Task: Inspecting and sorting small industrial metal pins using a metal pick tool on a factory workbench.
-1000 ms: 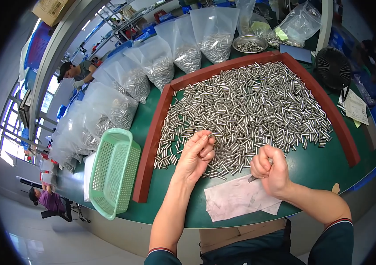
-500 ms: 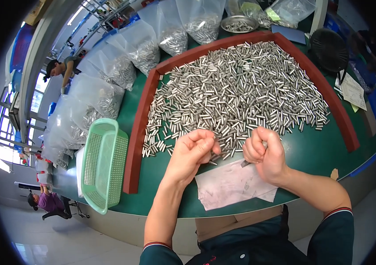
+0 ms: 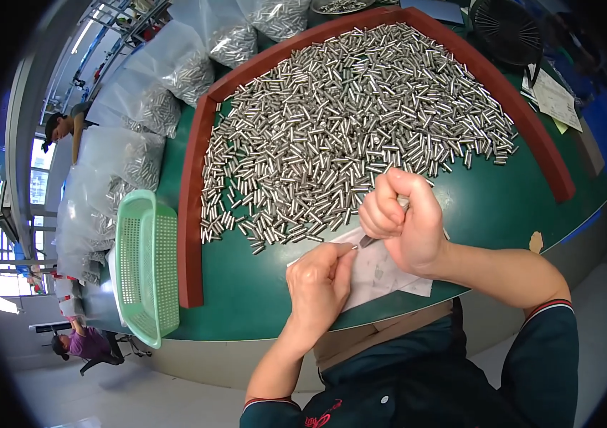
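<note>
My left hand (image 3: 317,284) is closed in a pinch, with the bright end of a small metal pin (image 3: 354,247) showing at its fingertips. My right hand (image 3: 407,222) makes a fist around a small grey flat-tipped tool (image 3: 366,241), whose exact kind I cannot make out. The tool's tip is close to the pin; whether they touch is unclear. Both hands are over a stained pale pink cloth or sheet (image 3: 378,277) near the table's front edge. Beyond them spreads a large heap of short silvery metal pins (image 3: 360,121).
A dark red raised border (image 3: 191,207) surrounds the heap at the left, back and right on the green table (image 3: 246,299). To the left stands a green plastic basket (image 3: 168,271), with clear bags of pins (image 3: 189,71) behind it. A black fan (image 3: 506,32) and papers (image 3: 556,100) are far right.
My left hand has come down and in toward the right hand, bringing the pin close to the tool tip. The right hand has shifted slightly left and up. The whole view has tilted downward.
</note>
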Available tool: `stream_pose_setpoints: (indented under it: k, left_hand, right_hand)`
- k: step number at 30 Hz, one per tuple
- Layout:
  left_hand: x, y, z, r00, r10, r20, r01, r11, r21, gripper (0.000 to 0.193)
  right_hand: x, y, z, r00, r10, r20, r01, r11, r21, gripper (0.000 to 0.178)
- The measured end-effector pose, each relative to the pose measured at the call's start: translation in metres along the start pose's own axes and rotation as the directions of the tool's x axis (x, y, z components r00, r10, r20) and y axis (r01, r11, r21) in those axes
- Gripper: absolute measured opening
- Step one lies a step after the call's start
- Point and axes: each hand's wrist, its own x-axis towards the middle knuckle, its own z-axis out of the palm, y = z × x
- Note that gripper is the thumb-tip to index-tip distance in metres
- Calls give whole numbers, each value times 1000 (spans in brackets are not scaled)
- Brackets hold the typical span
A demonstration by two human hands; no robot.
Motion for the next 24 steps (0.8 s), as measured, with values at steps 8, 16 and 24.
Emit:
stream_pose_setpoints:
  k: [8, 16, 24]
  left_hand:
    - [-2, 0, 2, 1000, -10, -19, 10, 1000, 12, 5]
    - [-2, -4, 2, 1000, 10, -16, -9, 997, 72, 6]
    - [-2, -5, 2, 1000, -13, -20, 13, 1000, 25, 6]
  right_hand:
    - [-1, 5, 0, 1000, -6, -5, 6, 1000, -5, 38]
    - [0, 6, -1, 1000, -11, 5, 11, 1000, -21, 37]
    - [-2, 8, 1, 999, -38, 10, 38, 998, -59, 37]
